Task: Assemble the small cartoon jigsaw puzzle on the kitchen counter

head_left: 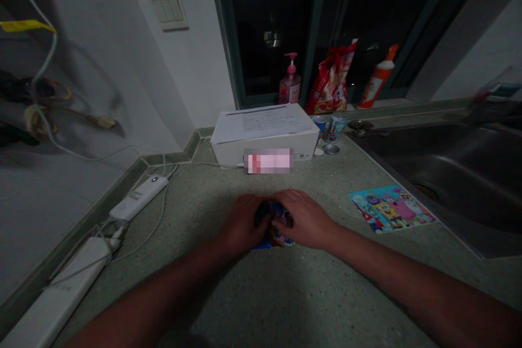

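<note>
In the head view my left hand and my right hand are close together over the middle of the counter. Between them is a dark blue, colourfully printed item, its kind unclear because the fingers cover most of it. Both thumbs press on it from the near side, and the fingers curl round its far edges. Its lower edge shows beneath my hands, close to the counter surface. Off to the right lies a flat cartoon picture sheet with a light blue background, apart from my hands.
Behind my hands stands a white box with a paper sheet on top and a phone-like, blurred-out item against its front. Cans stand beside it. A sink is at right; power strips and cables lie at left.
</note>
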Demonstrator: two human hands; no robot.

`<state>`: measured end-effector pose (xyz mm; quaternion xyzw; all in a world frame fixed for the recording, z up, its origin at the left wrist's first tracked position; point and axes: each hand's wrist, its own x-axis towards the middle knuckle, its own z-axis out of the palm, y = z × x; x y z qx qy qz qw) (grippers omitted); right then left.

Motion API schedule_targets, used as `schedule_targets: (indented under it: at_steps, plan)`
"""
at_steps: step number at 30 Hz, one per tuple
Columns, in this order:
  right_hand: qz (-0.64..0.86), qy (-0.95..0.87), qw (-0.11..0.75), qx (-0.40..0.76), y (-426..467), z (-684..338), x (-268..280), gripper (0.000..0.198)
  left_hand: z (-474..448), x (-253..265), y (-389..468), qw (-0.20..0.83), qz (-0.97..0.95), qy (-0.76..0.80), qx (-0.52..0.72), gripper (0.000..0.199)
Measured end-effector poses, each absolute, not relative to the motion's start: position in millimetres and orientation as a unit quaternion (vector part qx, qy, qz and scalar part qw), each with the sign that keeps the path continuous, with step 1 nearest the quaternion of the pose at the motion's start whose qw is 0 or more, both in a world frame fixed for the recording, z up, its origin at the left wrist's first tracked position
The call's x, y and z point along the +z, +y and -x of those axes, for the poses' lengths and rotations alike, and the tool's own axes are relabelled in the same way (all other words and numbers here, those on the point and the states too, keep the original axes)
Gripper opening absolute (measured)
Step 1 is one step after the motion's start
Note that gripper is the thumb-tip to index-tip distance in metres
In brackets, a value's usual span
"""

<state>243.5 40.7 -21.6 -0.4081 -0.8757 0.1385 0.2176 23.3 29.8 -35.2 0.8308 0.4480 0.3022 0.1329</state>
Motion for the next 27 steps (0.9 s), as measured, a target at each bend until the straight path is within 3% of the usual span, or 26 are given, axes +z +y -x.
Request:
schedule_targets:
  at_steps: [4, 12, 20, 27]
  plan:
    - [0.405, -0.883, 0.194, 0.135, 39, -243, -20, 0.053, -25, -30, 25, 0.115, -0.846, 0.444, 0.273, 0.038]
    - [0.401, -0.880, 0.203, 0.153, 44, -243, -26, 0.046, -24, -32, 23, 0.108, -0.850, 0.452, 0.250, 0.042]
    - [0.365, -0.878, 0.248, 0.183, 46, -243, -30, 0.045, -21, -34, 27, 0.135, -0.830, 0.453, 0.296, 0.044]
    - [0.368, -0.885, 0.228, 0.174, 44, -244, -29, 0.041, -19, -35, 30, 0.166, -0.813, 0.443, 0.339, 0.038]
